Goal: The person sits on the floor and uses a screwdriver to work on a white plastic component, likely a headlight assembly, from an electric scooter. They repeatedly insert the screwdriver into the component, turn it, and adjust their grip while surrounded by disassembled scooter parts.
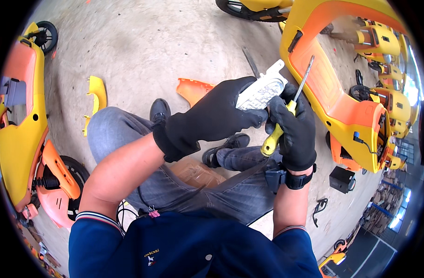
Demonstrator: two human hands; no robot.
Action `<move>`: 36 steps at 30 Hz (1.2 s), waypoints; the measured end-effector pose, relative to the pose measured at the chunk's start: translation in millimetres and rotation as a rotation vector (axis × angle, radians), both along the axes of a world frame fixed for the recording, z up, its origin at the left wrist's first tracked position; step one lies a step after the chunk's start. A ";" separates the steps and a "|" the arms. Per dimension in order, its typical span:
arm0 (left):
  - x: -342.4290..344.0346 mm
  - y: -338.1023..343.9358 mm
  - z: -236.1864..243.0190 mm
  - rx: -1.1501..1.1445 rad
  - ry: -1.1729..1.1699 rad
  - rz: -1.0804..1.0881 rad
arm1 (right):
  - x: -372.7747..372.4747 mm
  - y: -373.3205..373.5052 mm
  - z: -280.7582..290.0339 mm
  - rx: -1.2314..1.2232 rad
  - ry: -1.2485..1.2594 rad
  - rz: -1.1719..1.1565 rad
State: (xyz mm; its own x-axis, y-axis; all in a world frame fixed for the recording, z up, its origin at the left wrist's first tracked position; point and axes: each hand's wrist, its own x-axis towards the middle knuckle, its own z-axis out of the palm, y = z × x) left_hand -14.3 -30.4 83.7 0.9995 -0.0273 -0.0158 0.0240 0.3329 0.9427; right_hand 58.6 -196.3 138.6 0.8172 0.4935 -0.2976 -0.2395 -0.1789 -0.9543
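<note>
The left hand (221,110), in a black glove, has its grip closed around the near-left end of a white part (264,91). The part is held up above the floor (142,60); its long axis slants from near left to far right, a narrow tab sticking out at the far-right end, and its lumpy, faceted face is turned up.

Just right of it, the right hand (293,127), gloved too, is gripping a screwdriver (291,107) by its yellow-green handle. The handle's butt points near and slightly left, the bare metal shaft far and right, on a steeper line than the part. Whether the right fingers touch the part, I cannot tell.

Farther off, an orange panel (192,90) lies to the left, and a yellow-and-orange scooter body (321,85) stands to the right.
</note>
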 end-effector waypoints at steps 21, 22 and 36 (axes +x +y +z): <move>1.2 -0.3 4.5 -0.375 0.156 -0.152 | 5.8 -6.5 -8.5 0.257 0.245 0.048; 1.4 0.3 4.5 -0.384 0.153 -0.149 | 5.8 -5.7 -8.7 0.275 0.251 0.045; 0.4 -1.3 5.1 -0.327 0.148 -0.095 | -1.3 -2.5 -1.6 0.288 0.217 -0.004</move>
